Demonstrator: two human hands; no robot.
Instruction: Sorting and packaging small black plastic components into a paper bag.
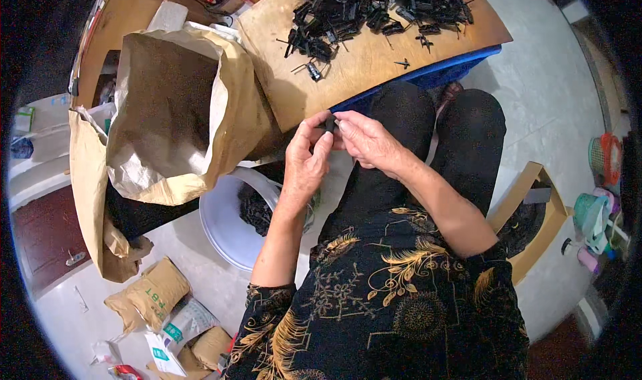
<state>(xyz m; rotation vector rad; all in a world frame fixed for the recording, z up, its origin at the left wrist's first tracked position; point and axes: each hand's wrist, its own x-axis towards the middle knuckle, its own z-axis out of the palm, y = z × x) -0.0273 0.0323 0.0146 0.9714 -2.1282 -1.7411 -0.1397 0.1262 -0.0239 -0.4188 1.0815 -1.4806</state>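
Observation:
A small black plastic part (330,122) is pinched between the fingertips of both my hands, above my lap and just off the table's near edge. My left hand (309,149) grips it from the left with thumb and fingers. From the right, my right hand (371,139) closes its thumb and forefinger at the part's side. The fingers hide much of its shape. Beyond my hands, a heap of similar black plastic parts (348,12) with thin stems lies on the wooden tabletop (361,62). A few loose ones sit near its edge.
At left stands a large open paper sack (234,112). Below it is a white bucket (221,226) with black parts inside. A cardboard box (535,253) with dark contents stands on the floor at right. Brown packages (157,293) lie at lower left.

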